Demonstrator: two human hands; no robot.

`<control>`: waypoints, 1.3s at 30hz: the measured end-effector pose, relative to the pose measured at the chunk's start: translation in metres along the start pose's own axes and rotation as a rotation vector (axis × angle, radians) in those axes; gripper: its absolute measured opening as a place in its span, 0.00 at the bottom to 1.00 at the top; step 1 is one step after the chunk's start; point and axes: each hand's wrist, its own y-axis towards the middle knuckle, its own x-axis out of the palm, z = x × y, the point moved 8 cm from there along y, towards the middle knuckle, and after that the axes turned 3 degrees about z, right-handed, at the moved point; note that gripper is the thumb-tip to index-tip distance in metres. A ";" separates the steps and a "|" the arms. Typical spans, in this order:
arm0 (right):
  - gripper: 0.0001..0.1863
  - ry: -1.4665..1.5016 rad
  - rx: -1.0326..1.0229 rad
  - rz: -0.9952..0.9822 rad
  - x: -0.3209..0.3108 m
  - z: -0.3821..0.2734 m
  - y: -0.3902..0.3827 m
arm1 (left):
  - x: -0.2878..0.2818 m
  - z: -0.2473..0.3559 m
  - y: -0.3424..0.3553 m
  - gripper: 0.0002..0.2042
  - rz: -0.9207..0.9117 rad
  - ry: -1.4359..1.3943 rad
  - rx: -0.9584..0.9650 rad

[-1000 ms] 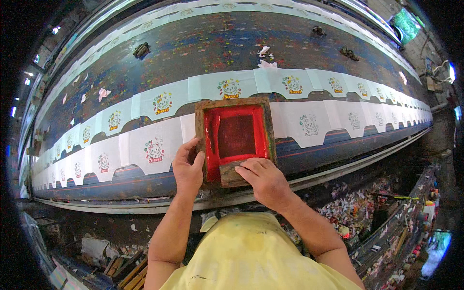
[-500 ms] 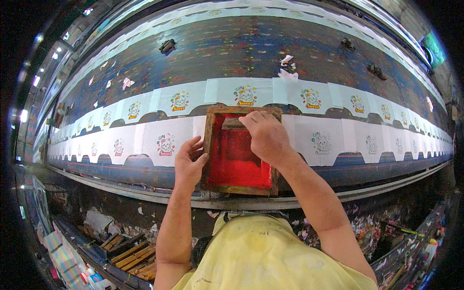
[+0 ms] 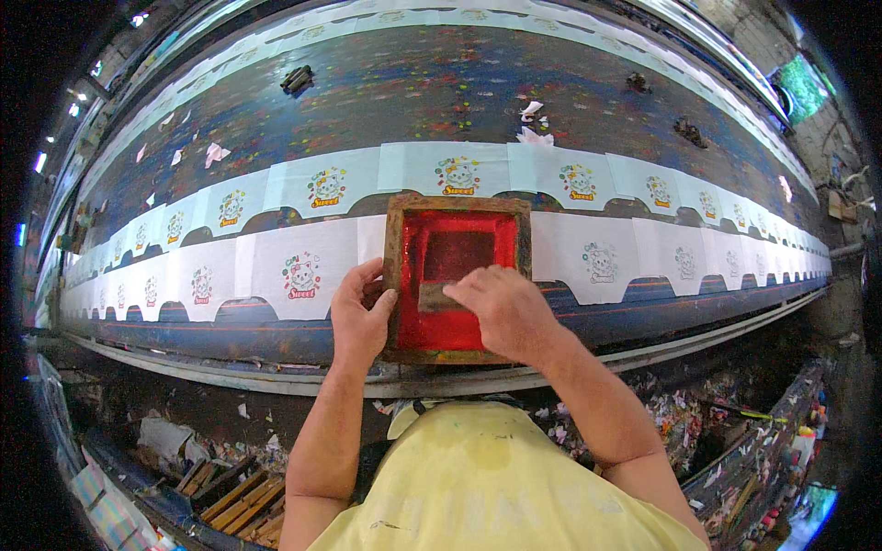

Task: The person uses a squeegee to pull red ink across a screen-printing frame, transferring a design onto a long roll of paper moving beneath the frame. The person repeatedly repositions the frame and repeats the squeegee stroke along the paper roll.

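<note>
A wooden-framed printing screen [image 3: 393,275] lies flat over the near row of white cloth pieces, its mesh coated in red ink. My right hand [image 3: 511,310] is closed around a squeegee [image 3: 432,297], which rests on the red mesh in the lower middle of the frame. Above the squeegee a darker square of mesh shows. My left hand [image 3: 362,310] grips the frame's left side, with the thumb on top of the wood. Left of the frame, a white cloth piece [image 3: 268,254] bears a cat print with red parts; the cloth piece [image 3: 588,248] to the right has a print without red.
Behind runs a second row of printed cloth pieces [image 3: 478,158] on the long, ink-spotted table [image 3: 386,92]. Dark lumps [image 3: 297,80] and paper scraps [image 3: 536,136] lie on it. A metal rail [image 3: 303,375] edges the table; wooden strips [image 3: 241,503] lie below at the left.
My right hand has drawn the squeegee from the far end of the screen toward me. My left hand stays on the frame. The view has shifted slightly.
</note>
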 end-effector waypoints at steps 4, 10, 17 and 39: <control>0.24 0.003 0.030 -0.012 0.004 -0.031 -0.025 | 0.001 -0.002 0.001 0.27 -0.008 -0.092 0.007; 0.24 -0.012 0.077 -0.022 0.011 -0.050 -0.048 | 0.000 -0.015 -0.003 0.26 0.008 -0.100 -0.008; 0.25 0.055 0.163 0.226 -0.015 -0.049 -0.089 | 0.007 0.007 -0.016 0.27 0.076 0.226 0.356; 0.28 0.264 0.461 0.494 -0.120 0.133 -0.290 | 0.241 0.045 -0.069 0.17 0.047 0.097 0.392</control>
